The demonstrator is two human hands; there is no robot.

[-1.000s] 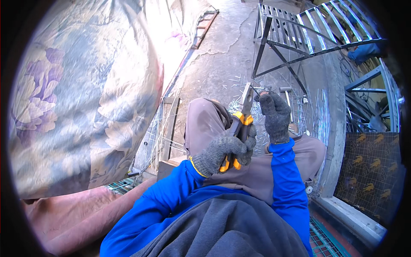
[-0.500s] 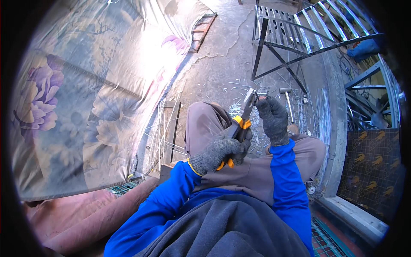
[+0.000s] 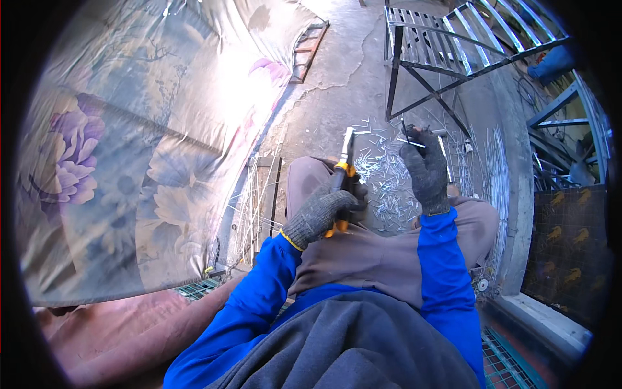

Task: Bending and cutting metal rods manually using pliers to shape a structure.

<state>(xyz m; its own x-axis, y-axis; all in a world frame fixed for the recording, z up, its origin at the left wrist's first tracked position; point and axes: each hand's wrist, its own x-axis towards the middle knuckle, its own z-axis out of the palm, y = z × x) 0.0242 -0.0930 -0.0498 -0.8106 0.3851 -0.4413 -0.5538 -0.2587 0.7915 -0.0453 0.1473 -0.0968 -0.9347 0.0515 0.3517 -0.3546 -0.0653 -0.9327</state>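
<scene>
Wrapped in a grey knit glove, my left hand (image 3: 324,212) is closed around the handles of pliers (image 3: 342,170) with yellow and black grips. Their steel jaws point away from me and stand apart from my other hand. My right hand (image 3: 425,174), gloved the same way, is pinched on a short metal rod (image 3: 412,142); a thin dark piece sticks up by the fingertips. Between the hands, a scatter of short cut metal rods (image 3: 385,178) lies on the floor. A hammer (image 3: 440,133) lies partly hidden behind my right hand.
A flowered cloth (image 3: 162,149) hangs at the left. Ahead on the right stands a slatted metal frame (image 3: 427,48). Long thin rods (image 3: 499,175) lie beside the concrete ledge (image 3: 520,214). A wooden board (image 3: 272,194) and more thin wires are left of my knee.
The pliers have swung left, away from my right hand, and now point more straight ahead. My right hand has shifted slightly right, with a pale rod now showing in its fingers.
</scene>
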